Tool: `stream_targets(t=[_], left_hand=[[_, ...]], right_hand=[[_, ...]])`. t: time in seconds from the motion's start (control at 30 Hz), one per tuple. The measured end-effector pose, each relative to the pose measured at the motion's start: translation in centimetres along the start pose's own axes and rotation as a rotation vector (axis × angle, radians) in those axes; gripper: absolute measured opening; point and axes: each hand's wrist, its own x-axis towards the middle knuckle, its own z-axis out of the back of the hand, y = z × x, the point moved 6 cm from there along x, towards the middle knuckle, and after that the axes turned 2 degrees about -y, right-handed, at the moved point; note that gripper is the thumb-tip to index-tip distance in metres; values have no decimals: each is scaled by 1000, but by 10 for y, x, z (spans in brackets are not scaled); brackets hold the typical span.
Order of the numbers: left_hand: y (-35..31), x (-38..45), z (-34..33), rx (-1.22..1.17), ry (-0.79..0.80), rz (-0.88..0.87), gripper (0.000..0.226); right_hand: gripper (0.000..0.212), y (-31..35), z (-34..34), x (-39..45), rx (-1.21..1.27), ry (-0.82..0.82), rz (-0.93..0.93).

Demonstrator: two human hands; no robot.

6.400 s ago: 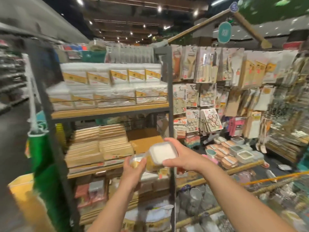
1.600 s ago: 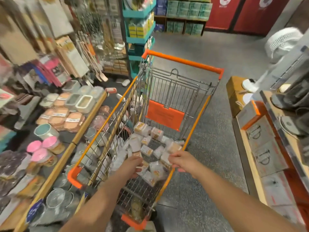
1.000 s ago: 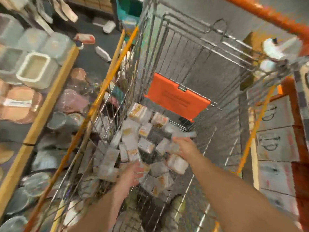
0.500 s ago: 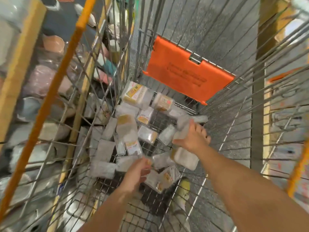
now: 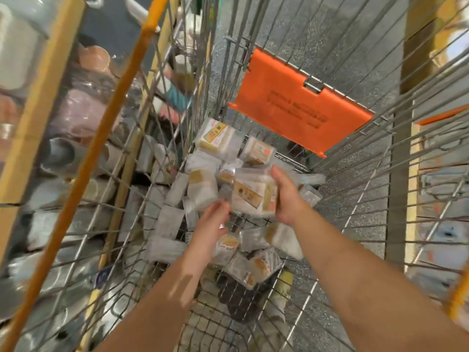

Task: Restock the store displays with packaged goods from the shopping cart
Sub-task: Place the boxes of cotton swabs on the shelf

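The right hand [image 5: 285,199] is gripping a clear packet [image 5: 253,193] with a yellow label, fingers curled over its far edge and thumb side under its right end, and is holding it just above the heap of packets [image 5: 203,189] on the floor of the shopping cart [image 5: 253,313]. The packet's long axis is running roughly left to right across the cart, so its free left end is pointing at the left hand [image 5: 210,229]. That hand is lying just below and left of it, fingertips reaching up toward the packet's lower left corner; blur is hiding whether they are touching it or holding anything, so I cannot tell its grip. The right hand is plainly the nearer, already carrying the load.

Loose packets are lying all around and beneath both hands, several tilted against one another. The wire walls are rising close on either side, and the orange flap [image 5: 302,110] is hanging at the far end. Lifting straight up looks the clear way out, since the sides leave little room for swinging the packet sideways toward the shelf goods beyond the left wall
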Motion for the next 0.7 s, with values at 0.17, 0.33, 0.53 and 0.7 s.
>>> stream_targets(t=[0.17,0.33,0.53,0.7], left_hand=[[-8,2,7,-76,-55,-82,19],[-1,0,23,-142,-78,-45,33],[2,7,37,-147,-91,-24,40],[2,17,47,-201,-70,1,71]], right_hand=[[65,-43,-35,11,78,117,-74],[50,-60,-39,17,-42,46,-23],[28,-10,-5,43,-510,-426,358],[64,57,27,73,-856,-576,548]])
